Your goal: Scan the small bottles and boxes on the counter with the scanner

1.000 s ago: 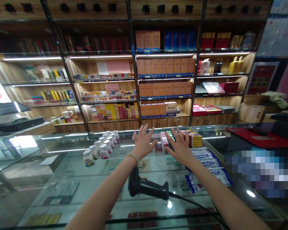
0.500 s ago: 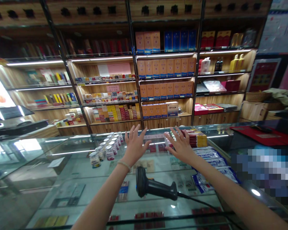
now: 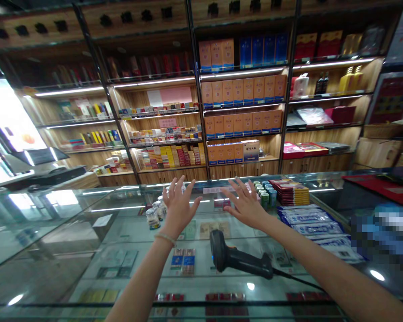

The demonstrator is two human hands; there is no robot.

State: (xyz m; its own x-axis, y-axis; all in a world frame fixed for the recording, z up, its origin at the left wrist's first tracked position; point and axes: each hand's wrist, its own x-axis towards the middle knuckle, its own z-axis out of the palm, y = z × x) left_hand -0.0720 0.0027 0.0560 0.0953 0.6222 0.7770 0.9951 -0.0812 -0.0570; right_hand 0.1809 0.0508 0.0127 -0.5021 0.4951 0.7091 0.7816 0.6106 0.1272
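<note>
Both my hands reach out over a glass display counter (image 3: 127, 232), holding nothing. My left hand (image 3: 178, 203), a band at its wrist, has its fingers spread and partly covers a group of small lidded jars (image 3: 153, 217). Fingers apart as well, my right hand (image 3: 245, 203) is beside several green and blue cans (image 3: 264, 197). A black barcode scanner (image 3: 238, 257) lies on the glass between my forearms, its cable running to the right. Under my right forearm and beyond it are blue-and-white packets (image 3: 309, 219), with a stack of red and yellow packs (image 3: 289, 191) behind.
Wall shelves hold orange boxes (image 3: 245, 91), blue boxes (image 3: 263, 50) and many small packs (image 3: 169, 156). A dark screen (image 3: 36, 155) stands at the left. At the right lies a red mat (image 3: 379, 190). Flat packs (image 3: 183, 261) show beneath the glass.
The view has swung left, so the counter and shelves sit farther right. My hands stay raised and spread; the left now covers more of the jars, and the right uncovers the cans.
</note>
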